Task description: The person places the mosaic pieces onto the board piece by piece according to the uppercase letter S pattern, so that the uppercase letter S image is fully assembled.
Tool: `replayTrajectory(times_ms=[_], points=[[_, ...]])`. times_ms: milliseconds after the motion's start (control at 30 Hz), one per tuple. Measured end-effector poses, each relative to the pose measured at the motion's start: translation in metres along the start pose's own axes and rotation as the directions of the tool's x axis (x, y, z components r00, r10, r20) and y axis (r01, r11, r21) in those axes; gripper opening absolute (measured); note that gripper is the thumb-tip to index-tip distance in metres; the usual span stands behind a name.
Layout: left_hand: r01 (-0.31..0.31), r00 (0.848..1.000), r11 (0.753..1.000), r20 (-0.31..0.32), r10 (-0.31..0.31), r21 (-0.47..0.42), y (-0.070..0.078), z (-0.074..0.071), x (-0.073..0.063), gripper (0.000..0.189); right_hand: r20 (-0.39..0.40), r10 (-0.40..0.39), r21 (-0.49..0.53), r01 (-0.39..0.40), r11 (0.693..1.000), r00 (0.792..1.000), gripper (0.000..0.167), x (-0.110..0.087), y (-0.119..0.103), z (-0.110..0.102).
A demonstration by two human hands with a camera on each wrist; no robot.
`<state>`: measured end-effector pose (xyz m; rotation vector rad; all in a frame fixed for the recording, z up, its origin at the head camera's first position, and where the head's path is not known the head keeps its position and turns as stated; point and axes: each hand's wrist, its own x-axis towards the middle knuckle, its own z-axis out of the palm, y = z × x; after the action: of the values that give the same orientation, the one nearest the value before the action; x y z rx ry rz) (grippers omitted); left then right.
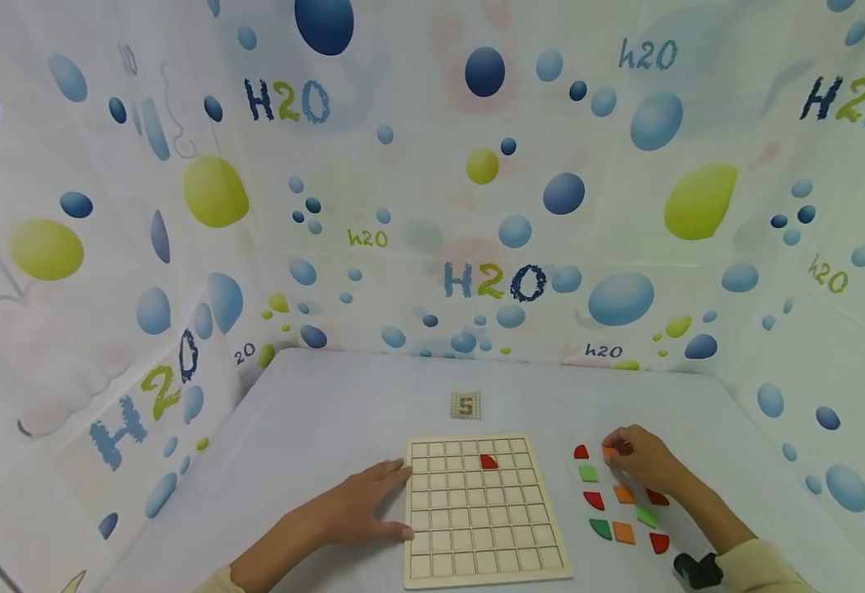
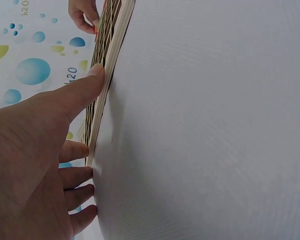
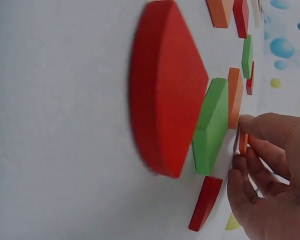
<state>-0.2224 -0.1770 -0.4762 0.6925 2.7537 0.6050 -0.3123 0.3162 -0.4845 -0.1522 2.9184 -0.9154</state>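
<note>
The pale rectangular wooden board with a square grid [image 1: 473, 515], well short of the far edge of the white-covered table [image 1: 343, 383], looked matt and uncoated; its side showed fine lines like layered plywood. Toward the table's right edge, the red quarter-circle pieces [image 3: 177, 90], light-green square pieces [image 3: 211, 125] and orange square pieces [image 3: 235, 95] were smooth, with a soft sheen; painted wood or plastic, it was impossible to tell. The white cloth cover [image 2: 205, 100] was matt and faintly textured. Beyond the far edge, the white bubble-printed curtain [image 1: 418, 189] looked smooth and lightly creased. The beige sleeve [image 1: 759, 567] was matt cloth.
</note>
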Motion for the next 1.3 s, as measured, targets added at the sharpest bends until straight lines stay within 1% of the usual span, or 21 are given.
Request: replayTrajectory(times_ms=[167,300,400,533,733,833,1033,1133,1267,1300], points=[[-0.003,1.0,1.0,0.002,0.003,0.004,0.002,-0.001,-0.002,0.1,-0.005,-0.022,0.008,0.022,1.0,1.0,0.024,-0.002,-0.002,-0.002],[-0.008,1.0,1.0,0.001,0.008,0.008,0.001,-0.001,-0.001,0.1,-0.013,-0.063,-0.004,0.063,0.998,0.998,0.025,0.0,-0.007,-0.002],[-0.007,1.0,1.0,0.0,0.007,0.009,-0.001,0.0,0.0,0.1,-0.031,-0.108,0.0,0.108,0.994,0.994,0.024,0.002,-0.017,-0.002],[-0.002,1.0,1.0,-0.003,0.002,0.012,-0.002,0.001,0.0,0.1,-0.042,-0.172,0.027,0.174,0.984,0.984,0.022,0.005,-0.036,0.002],[-0.019,1.0,1.0,-0.01,0.019,0.004,-0.001,0.001,-0.001,0.099,-0.022,-0.238,0.071,0.239,0.968,0.971,0.02,0.009,-0.066,0.016],[-0.017,1.0,1.0,-0.011,0.017,0.012,-0.001,0.001,0.0,0.1,-0.011,-0.264,0.081,0.264,0.961,0.964,0.018,0.013,-0.078,0.024],[-0.008,1.0,1.0,-0.006,0.008,0.011,-0.002,0.002,0.001,0.1,-0.002,-0.277,0.069,0.276,0.959,0.961,0.013,0.017,-0.1,0.044],[-0.007,1.0,1.0,-0.007,0.007,0.011,-0.002,0.002,0.0,0.1,0.013,-0.322,0.081,0.32,0.944,0.947,0.011,0.018,-0.111,0.054],[-0.009,1.0,1.0,-0.01,0.009,0.013,-0.002,0.001,0.0,0.1,0.039,-0.4,0.098,0.395,0.913,0.916,0.009,0.018,-0.125,0.066],[-0.009,1.0,1.0,-0.01,0.009,0.015,-0.002,0.001,0.0,0.1,0.047,-0.408,0.103,0.402,0.91,0.912,0.009,0.018,-0.129,0.069]])
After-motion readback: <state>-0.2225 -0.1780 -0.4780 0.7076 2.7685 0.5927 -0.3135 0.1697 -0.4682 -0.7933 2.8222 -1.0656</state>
